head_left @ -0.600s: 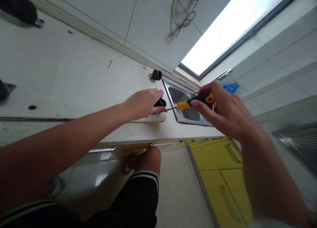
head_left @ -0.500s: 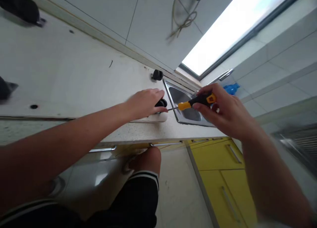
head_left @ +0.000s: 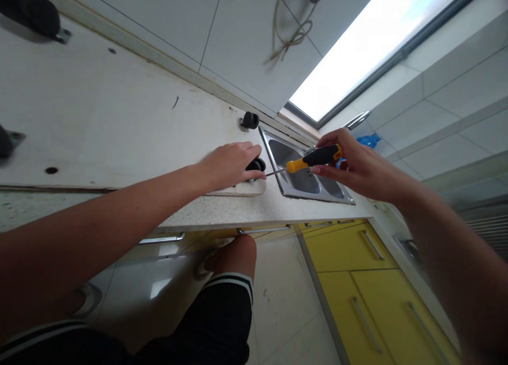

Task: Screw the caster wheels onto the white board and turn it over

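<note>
By the sink (head_left: 280,152), right fingers (head_left: 327,171) round screwdriver (head_left: 315,157), shaft (head_left: 277,172) leftward; left fingers (head_left: 254,174) round caster (head_left: 257,165).

We have open board (head_left: 119,106) to the left, between the far-left caster (head_left: 32,10) and our left forearm (head_left: 130,209), which bars the near edge. To the right, our left hand (head_left: 234,165) blocks the near caster (head_left: 257,165) from the left; the far caster (head_left: 251,120) stands just beyond, and the screwdriver (head_left: 309,160) in our right hand (head_left: 355,161) crosses above the sink (head_left: 283,149).
</note>
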A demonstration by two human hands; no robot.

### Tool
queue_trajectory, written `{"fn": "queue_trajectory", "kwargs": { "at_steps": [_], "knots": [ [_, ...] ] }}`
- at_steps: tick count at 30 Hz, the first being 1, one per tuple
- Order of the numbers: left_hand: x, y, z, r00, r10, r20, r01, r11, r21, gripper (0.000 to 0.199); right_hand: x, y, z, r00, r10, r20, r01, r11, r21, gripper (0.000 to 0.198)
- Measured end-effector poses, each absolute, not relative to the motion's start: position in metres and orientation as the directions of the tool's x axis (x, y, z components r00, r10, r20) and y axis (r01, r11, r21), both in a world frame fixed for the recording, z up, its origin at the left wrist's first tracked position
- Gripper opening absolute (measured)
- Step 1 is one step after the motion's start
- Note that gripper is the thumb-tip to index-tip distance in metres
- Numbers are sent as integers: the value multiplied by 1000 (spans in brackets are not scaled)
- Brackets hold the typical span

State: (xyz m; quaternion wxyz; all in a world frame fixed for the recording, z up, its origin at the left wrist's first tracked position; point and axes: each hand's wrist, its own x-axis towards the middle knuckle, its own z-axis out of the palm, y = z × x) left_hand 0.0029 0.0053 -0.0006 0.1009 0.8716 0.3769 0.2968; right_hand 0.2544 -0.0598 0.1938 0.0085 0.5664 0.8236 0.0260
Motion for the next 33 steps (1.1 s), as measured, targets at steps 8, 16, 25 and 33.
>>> {"fn": "queue_trajectory", "kwargs": {
  "at_steps": [8, 16, 25, 33],
  "knots": [
    [3, 5, -1, 540, 719, 438, 604, -693, 394, 43, 258, -60, 196, -328, 944, 28, 936, 321, 145, 64],
    [0, 9, 0, 533, 709, 461, 565, -704, 430, 37, 246, -80, 187, -307, 931, 198, 951, 292, 101, 66],
    [1, 8, 2, 533, 710, 460, 569, -704, 426, 38, 230, -93, 182, -373, 890, 263, 928, 363, 88, 60],
    [0, 7, 1, 535, 700, 473, 558, -713, 424, 38, 224, -90, 177, -357, 890, 282, 933, 326, 154, 63]
  ]
}}
